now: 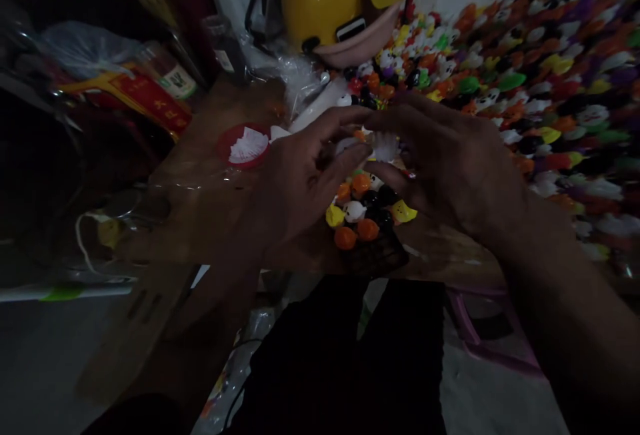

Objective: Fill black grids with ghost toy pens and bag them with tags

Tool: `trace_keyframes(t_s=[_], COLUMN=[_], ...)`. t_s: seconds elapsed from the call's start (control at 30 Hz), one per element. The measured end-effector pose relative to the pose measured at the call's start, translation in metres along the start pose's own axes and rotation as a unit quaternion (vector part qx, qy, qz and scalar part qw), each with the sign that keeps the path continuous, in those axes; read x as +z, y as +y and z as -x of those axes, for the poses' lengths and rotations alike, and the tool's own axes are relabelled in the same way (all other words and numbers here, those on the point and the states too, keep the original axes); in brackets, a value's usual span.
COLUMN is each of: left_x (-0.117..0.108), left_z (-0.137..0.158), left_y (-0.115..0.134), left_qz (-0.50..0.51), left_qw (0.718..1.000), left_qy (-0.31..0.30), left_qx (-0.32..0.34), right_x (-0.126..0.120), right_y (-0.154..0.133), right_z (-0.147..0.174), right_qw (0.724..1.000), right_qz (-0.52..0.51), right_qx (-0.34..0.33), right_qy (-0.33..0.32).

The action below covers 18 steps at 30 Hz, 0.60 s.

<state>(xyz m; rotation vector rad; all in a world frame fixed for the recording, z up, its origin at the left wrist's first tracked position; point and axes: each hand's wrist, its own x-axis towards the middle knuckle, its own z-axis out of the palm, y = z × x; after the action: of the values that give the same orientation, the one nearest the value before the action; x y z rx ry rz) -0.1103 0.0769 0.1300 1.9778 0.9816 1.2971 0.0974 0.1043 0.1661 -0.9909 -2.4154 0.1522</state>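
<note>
My left hand (313, 172) is curled, its thumb and index finger closed around a small whitish piece (345, 146) that I cannot identify. Opposite it, my right hand (445, 155) bends over the same spot, fingertips and thumb drawn in close to the left fingertips. Whatever lies between its fingers is mostly hidden. Directly below both hands, a black grid tray (375, 258) holds several small glossy figures: an orange one (367, 229), a white one (355, 211), a yellow one (404, 211) and black ones.
Left of the hands, a red dish (225, 148) holds white paper slips (249, 146). A yellow helmet (320, 5) stands at the back. Many colourful small figures (550, 88) cover the right side. Jars and bags crowd the left; a pink stool (490, 348) is below.
</note>
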Motion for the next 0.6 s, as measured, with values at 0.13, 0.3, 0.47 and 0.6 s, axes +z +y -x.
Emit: trace_keyframes(t_s=[0.13,0.3,0.47,0.6], left_x=[-0.004,0.0,0.031,0.04], left_z=[-0.009,0.001,0.02,0.029], left_y=[-0.001,-0.019,-0.034,-0.041], left_qz=[0.024,0.09,0.08,-0.001], left_qw=[0.999,0.993,0.993,0.996], left_qy=[0.021,0.054,0.055,0.08], left_qx=[-0.018,-0.047,-0.067,-0.044], right_x=[-0.016,-0.016,0.013,0.023], right_y=[-0.01,-0.003,0.009,0.015], right_z=[0.005,0.028,0.034,0.029], right_qw=[0.998,0.968,0.86,0.884], right_qz=[-0.015,-0.204,-0.447,-0.416], right_qx=[0.034,0.095,0.195,0.192], right_qy=[0.044,0.113,0.149,0.09])
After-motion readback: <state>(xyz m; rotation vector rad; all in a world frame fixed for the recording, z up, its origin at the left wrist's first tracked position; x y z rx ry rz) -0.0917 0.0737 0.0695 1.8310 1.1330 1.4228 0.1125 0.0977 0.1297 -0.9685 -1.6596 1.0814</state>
